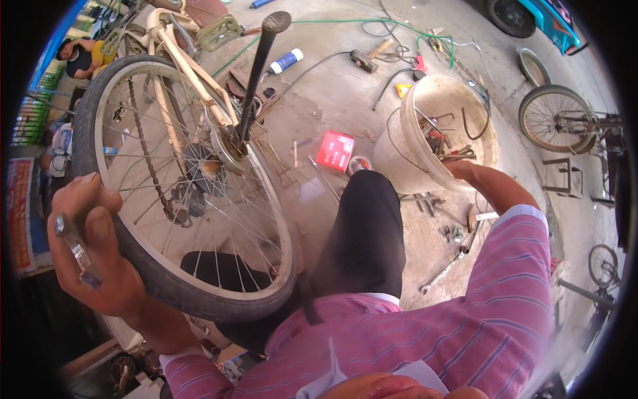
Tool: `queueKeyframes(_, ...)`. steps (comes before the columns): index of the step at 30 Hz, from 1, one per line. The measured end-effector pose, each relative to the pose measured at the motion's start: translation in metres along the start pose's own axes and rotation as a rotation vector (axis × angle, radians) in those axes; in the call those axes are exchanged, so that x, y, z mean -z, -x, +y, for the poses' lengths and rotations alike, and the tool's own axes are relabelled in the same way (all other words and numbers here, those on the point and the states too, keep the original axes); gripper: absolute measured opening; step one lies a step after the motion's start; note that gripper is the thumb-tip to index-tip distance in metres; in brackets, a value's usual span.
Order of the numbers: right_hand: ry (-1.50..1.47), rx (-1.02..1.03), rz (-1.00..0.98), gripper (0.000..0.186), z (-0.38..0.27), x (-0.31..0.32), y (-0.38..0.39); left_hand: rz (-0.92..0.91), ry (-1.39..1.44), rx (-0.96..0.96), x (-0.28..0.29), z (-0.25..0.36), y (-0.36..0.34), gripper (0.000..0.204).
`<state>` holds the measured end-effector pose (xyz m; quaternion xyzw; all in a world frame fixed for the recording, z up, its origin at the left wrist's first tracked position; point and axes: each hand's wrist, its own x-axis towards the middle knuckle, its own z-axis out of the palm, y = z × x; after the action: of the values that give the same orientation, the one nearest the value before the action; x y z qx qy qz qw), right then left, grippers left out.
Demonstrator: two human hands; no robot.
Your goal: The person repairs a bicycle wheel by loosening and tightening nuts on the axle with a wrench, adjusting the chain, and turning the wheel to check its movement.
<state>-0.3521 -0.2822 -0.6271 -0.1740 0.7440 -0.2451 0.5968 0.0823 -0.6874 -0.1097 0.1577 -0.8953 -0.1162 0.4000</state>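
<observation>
A bicycle wheel [287,243] with a black tyre leans in front of me at the left, part of an upturned cream bicycle frame [199,86]. Beside its tyre, my left hand [100,253] is closed around a short shiny metal tool [78,251]; only part of the tool shows, so its kind is unclear. A pedal crank [256,73] sticks up above the wheel. My right hand [460,169] reaches into a tilted whitish bucket [407,143] at the right, where metal tools and bent parts [435,136] lie. Its fingers are hidden inside, so I cannot see what they touch.
A red box [335,150] lies on the ground near my knee. Farther off are a hammer [364,61], a blue-and-white bottle [286,61] and a green hose [319,21]. A wrench [442,271] lies right of my leg. A person [83,56] is at the far left.
</observation>
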Motion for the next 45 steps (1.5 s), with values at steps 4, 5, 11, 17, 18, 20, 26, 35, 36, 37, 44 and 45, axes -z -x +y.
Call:
queueKeyframes(4, 0.088, -0.090, -0.008, 0.040, 0.015, -0.003, -0.036, -0.052, -0.041, -0.070, 0.004, -0.003, -0.006, 0.031)
queueKeyframes(5, 0.139, -0.090, -0.021, 0.040, 0.015, -0.007, -0.042, -0.041, -0.062, -0.068, 0.005, -0.002, -0.006, 0.031)
queueKeyframes(11, 0.354, -0.070, -0.078, 0.039, 0.009, -0.021, -0.060, -0.126, -0.023, -0.199, 0.009, -0.004, -0.011, 0.031)
queueKeyframes(17, 0.485, -0.057, -0.089, 0.037, 0.010, -0.026, -0.062, -0.034, -0.095, -0.076, 0.001, -0.002, -0.011, 0.043)
queueKeyframes(18, 0.509, -0.053, -0.088, 0.037, 0.009, -0.025, -0.061, -0.053, -0.097, -0.096, 0.003, -0.002, -0.012, 0.041)
queueKeyframes(20, 0.554, -0.032, -0.094, 0.037, 0.005, -0.026, -0.063, -0.049, -0.094, -0.107, 0.002, -0.001, -0.011, 0.039)
queueKeyframes(26, 0.712, 0.058, -0.081, 0.036, -0.005, -0.014, -0.053, -0.097, 0.041, -0.095, 0.000, 0.011, -0.017, 0.020)
queueKeyframes(35, 1.106, -0.189, -0.079, 0.027, -0.159, 0.021, 0.090, -0.101, 0.089, -0.100, 0.009, 0.001, -0.015, 0.027)
queueKeyframes(36, 1.063, -0.229, -0.010, 0.026, -0.175, 0.028, 0.118, -0.128, 0.101, -0.107, 0.007, 0.002, -0.015, 0.024)
queueKeyframes(37, 0.914, -0.162, 0.050, 0.026, -0.183, 0.037, 0.146, -0.127, 0.113, -0.113, 0.007, 0.003, -0.015, 0.024)
queueKeyframes(44, 0.074, 0.283, 0.355, 0.021, -0.215, 0.010, 0.255, -0.113, 0.001, -0.199, 0.013, 0.007, -0.007, 0.031)
queueKeyframes(45, 0.021, 0.406, 0.332, 0.020, -0.214, -0.001, 0.262, -0.100, -0.002, -0.217, 0.012, 0.007, -0.007, 0.033)
